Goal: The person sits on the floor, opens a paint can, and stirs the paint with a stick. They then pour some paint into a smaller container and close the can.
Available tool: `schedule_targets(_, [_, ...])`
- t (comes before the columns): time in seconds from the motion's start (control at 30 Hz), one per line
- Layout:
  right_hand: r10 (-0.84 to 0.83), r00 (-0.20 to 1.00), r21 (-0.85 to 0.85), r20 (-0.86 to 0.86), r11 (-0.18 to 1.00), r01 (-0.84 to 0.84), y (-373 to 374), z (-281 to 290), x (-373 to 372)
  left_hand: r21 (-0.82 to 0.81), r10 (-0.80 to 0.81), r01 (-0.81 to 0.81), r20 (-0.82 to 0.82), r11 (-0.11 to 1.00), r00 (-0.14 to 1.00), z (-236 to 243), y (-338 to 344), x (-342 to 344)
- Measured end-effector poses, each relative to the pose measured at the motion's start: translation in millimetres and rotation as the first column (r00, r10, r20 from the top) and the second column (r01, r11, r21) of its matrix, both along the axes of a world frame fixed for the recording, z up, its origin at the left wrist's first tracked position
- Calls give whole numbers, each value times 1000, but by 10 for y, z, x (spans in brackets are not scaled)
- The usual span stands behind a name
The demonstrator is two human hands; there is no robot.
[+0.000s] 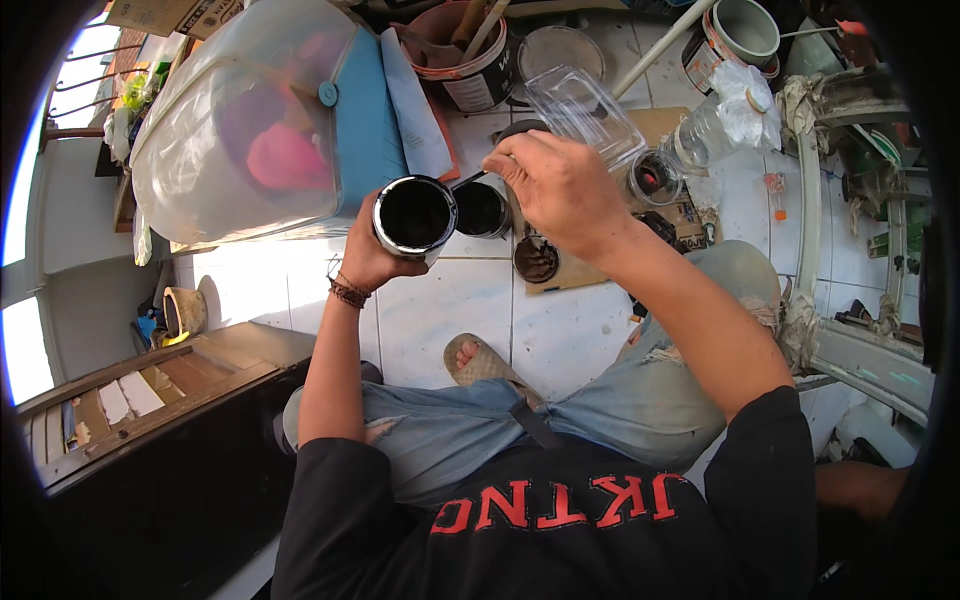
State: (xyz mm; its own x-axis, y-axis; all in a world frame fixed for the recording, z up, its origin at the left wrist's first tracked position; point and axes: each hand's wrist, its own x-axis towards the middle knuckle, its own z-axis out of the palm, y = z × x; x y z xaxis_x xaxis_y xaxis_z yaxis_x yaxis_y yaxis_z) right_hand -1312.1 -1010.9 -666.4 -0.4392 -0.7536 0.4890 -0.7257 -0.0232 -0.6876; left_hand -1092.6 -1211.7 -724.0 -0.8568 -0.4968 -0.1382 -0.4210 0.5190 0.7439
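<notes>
Seen from the head camera, the small round can (414, 214) is full of black paint, its metal rim shining, and it is held above the white tiled floor (450, 310) just in front of the person's knees. Left hand (375, 255) is wrapped around the can from below, clamped on its wall, the wrist wearing a braided band. Right hand (560, 185) is raised beside it with the fingers pinched shut on a thin dark stick (468, 180) whose tip points toward the can. Just beyond sits a second open can (483, 208) of black paint, and a dark lid (536, 259) lies on a piece of cardboard (585, 270). Farther off stand a large translucent plastic bin (240, 130), a paint bucket (470, 60) and a clear plastic bottle (715, 120). At lower left is a wooden door panel (170, 385).
</notes>
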Motion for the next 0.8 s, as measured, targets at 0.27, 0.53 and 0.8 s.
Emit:
schedule_targets(0.27, [41,998,-5,51,999,-41,8,4,-61,-93,-41,44,32,995,999,90,51,-145])
schedule_targets(0.53, [85,994,-15,76,996,-84,59,32,-108,-84,-39,42,35,996,999,101,44,-184])
schedule_targets(0.8, [131,991,-21,-14,991,-131,80,57,-65,-100,6,-5,10,995,1000,97,46,-181])
